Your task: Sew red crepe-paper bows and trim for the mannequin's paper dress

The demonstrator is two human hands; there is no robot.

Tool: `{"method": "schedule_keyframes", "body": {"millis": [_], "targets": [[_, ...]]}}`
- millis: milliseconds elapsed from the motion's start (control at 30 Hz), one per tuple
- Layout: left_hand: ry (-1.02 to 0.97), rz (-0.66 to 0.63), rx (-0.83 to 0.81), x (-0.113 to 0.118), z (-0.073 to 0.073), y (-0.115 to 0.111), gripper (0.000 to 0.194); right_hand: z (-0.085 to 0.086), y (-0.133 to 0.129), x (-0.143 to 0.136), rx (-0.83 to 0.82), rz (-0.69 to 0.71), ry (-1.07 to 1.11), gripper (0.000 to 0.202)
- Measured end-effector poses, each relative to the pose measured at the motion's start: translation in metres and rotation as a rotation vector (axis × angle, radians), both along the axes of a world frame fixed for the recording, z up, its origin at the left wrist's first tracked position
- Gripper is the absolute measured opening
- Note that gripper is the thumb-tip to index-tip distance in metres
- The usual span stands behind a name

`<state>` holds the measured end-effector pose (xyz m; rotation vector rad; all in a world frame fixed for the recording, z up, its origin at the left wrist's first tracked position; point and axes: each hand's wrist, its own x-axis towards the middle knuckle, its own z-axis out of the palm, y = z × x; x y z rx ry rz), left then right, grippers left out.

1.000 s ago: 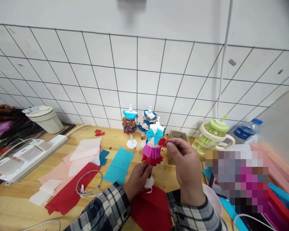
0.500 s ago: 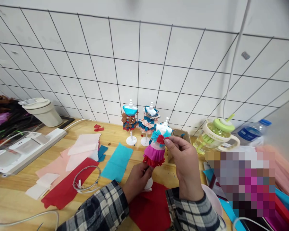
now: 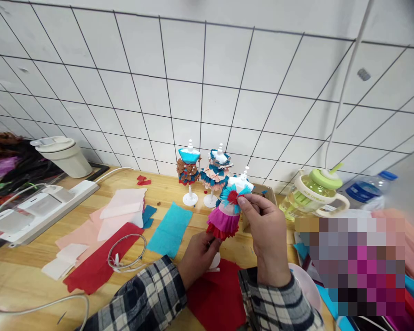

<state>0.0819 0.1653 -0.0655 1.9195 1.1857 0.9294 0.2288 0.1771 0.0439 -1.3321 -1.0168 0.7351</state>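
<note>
A miniature white dress form wears a magenta skirt with a red ruffled hem, and leans a little to the right. My left hand is closed on it just under the hem, around its stand. At the chest, the fingertips of my right hand pinch the red centre of a blue and red crepe-paper flower. Behind stand two more dressed forms: one with a turquoise top and brown skirt, one in peach and teal ruffles.
Turquoise, peach and red crepe-paper pieces lie left, with a coiled cable over the red. A red sheet lies under my hands. A power strip and cup stand left; a green-lidded jug and water bottle right.
The view has shifted slightly, so the scene sits a little differently in it. Both hands keep the same hold on the dress form and the flower.
</note>
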Motion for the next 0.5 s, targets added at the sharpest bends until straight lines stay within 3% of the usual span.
{"method": "schedule_keyframes", "body": {"millis": [500], "targets": [[0.002,0.026,0.180,-0.0021,0.0020,-0.0010,0.027,0.0072,-0.0071,-0.0058,0.069,-0.120,-0.189,0.026]]}}
